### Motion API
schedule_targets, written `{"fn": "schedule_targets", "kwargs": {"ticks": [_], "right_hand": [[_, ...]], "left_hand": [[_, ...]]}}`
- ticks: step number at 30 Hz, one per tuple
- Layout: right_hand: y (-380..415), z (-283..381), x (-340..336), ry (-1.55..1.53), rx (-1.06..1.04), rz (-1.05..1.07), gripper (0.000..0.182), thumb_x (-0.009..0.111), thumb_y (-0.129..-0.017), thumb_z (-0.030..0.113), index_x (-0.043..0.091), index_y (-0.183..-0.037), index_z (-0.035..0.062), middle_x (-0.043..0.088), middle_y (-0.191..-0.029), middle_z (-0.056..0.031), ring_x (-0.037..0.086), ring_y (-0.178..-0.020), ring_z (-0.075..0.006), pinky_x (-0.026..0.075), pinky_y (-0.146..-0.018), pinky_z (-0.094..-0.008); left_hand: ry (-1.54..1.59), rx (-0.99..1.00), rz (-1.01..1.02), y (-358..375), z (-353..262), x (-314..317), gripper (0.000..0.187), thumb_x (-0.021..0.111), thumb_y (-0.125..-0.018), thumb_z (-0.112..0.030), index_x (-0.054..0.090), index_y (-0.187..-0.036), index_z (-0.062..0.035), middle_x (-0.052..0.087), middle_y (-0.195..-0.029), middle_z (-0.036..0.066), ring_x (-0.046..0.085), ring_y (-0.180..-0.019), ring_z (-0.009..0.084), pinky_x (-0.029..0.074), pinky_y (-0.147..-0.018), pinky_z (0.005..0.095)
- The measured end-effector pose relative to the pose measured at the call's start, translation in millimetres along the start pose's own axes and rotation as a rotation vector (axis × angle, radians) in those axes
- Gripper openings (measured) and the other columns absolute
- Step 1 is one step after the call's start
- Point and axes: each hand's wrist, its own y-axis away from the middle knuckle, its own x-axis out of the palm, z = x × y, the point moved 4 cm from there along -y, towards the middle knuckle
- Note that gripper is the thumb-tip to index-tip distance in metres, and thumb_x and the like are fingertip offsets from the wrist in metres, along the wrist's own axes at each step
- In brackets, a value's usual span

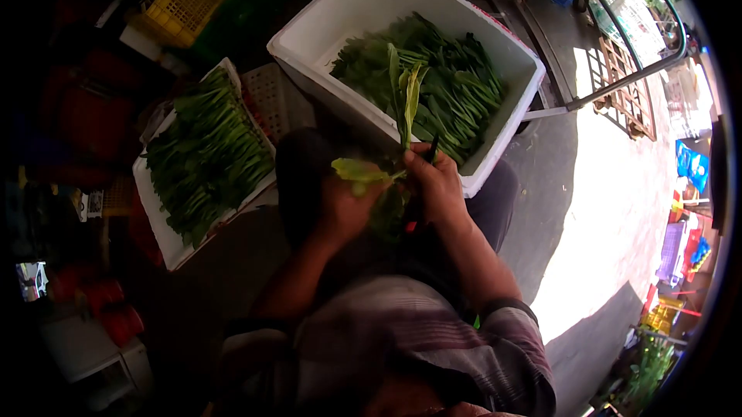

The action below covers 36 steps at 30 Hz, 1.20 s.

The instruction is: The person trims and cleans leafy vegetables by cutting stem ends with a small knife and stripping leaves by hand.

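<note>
My right hand (437, 185) is closed around a stalk of leafy greens (410, 100), its leaves pointing up over the near rim of the white foam box (325, 69). A thin dark piece (433, 148) sticks up from the same fist, and a bit of red shows below it; the rest is hidden. Close beside, my left hand (348, 204) is blurred, its fingers closed at a loose yellow-green leaf (359, 170). Inside the box lies a heap of dark green leafy vegetables (456, 92).
At the left, a white foam tray (176, 251) holds rows of bundled greens (212, 154). A yellow crate (178, 15) is behind it. Metal cart rails (618, 81) run past the box at the right, over sunlit floor (610, 208). Red stools (116, 316) stand at lower left.
</note>
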Motion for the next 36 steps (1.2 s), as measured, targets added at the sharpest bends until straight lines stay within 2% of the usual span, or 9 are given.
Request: {"fn": "schedule_targets", "kwargs": {"ticks": [3,4,8,11,15,19,22,32,36], "right_hand": [[-4,-2,-4,0.001,0.011,0.007,0.018,0.064,-0.099,0.016,0.064,-0.111,0.0029,0.069,-0.086,-0.0046,0.053,-0.061,-0.0079,0.051,-0.06,-0.0265],[-5,-3,-7,-0.02,0.033,0.01,0.018,0.063,-0.099,0.016,0.064,-0.112,0.0027,0.069,-0.087,-0.005,0.055,-0.062,-0.0081,0.052,-0.061,-0.0263],[-2,0,-9,0.05,-0.063,0.064,0.021,0.062,-0.1,0.014,0.063,-0.117,0.0023,0.07,-0.089,-0.0052,0.06,-0.07,-0.0092,0.053,-0.068,-0.0258],[3,1,-10,0.134,-0.177,0.126,0.022,0.063,-0.099,0.012,0.064,-0.119,0.0016,0.071,-0.091,-0.0045,0.062,-0.077,-0.0091,0.052,-0.073,-0.0247],[12,1,-9,0.276,-0.186,0.106,0.013,0.063,-0.098,0.011,0.068,-0.106,0.0019,0.069,-0.09,-0.0011,0.062,-0.08,-0.0077,0.051,-0.074,-0.0262],[18,-2,0,0.316,-0.237,0.181,0.012,0.066,-0.096,0.008,0.069,-0.107,0.0027,0.069,-0.093,-0.0023,0.063,-0.083,-0.0104,0.051,-0.078,-0.0277],[19,2,5,0.392,-0.384,0.166,0.013,0.067,-0.093,0.006,0.069,-0.105,0.0019,0.069,-0.094,-0.0058,0.065,-0.085,-0.014,0.052,-0.08,-0.0288],[18,3,6,0.601,-0.614,0.041,0.016,0.071,-0.091,0.01,0.065,-0.102,0.0013,0.066,-0.082,-0.006,0.06,-0.077,-0.0129,0.049,-0.071,-0.0298],[20,3,6,0.611,-0.406,0.027,0.018,0.072,-0.089,0.011,0.065,-0.103,0.0015,0.066,-0.081,-0.0067,0.059,-0.075,-0.0143,0.049,-0.07,-0.0303]], "left_hand": [[-0.129,0.33,0.181,16,-18,10,0.009,0.075,-0.089,-0.003,0.068,-0.093,-0.0007,0.069,-0.094,0.009,0.065,-0.082,0.0123,0.052,-0.071,0.0273],[-0.011,0.239,0.26,25,-12,12,0.032,0.076,-0.089,-0.014,0.068,-0.118,-0.0044,0.07,-0.105,0.013,0.07,-0.089,0.0285,0.055,-0.079,0.0365],[0.07,-0.334,0.339,22,2,10,0.068,0.078,-0.087,-0.014,0.051,-0.149,-0.0072,0.071,-0.103,0.016,0.071,-0.092,0.0304,0.055,-0.081,0.0378],[-0.068,-0.281,0.564,16,9,-3,0.065,0.08,-0.086,-0.015,0.054,-0.145,-0.0056,0.071,-0.1,0.017,0.071,-0.091,0.0295,0.055,-0.081,0.0375],[-0.032,0.046,0.146,-7,5,-13,0.054,0.078,-0.089,-0.011,0.059,-0.14,-0.003,0.068,-0.097,0.003,0.059,-0.077,0.0094,0.048,-0.067,0.0257],[0.189,-0.327,0.106,-15,6,-9,0.017,0.073,-0.097,-0.017,0.071,-0.103,-0.0019,0.061,-0.076,-0.005,0.051,-0.066,0.0027,0.04,-0.057,0.0218],[0.269,-0.261,0.024,-14,14,1,0.014,0.072,-0.097,-0.015,0.069,-0.091,-0.0031,0.056,-0.068,-0.007,0.046,-0.06,0.0009,0.036,-0.053,0.022],[0.241,-0.311,0.012,2,19,6,0.013,0.071,-0.097,-0.014,0.068,-0.089,-0.0034,0.056,-0.067,-0.006,0.046,-0.059,0.0005,0.035,-0.051,0.0221],[0.262,-0.315,-0.014,3,17,6,0.014,0.072,-0.097,-0.015,0.068,-0.089,-0.0033,0.055,-0.067,-0.006,0.046,-0.057,0.0007,0.034,-0.049,0.0218]]}}
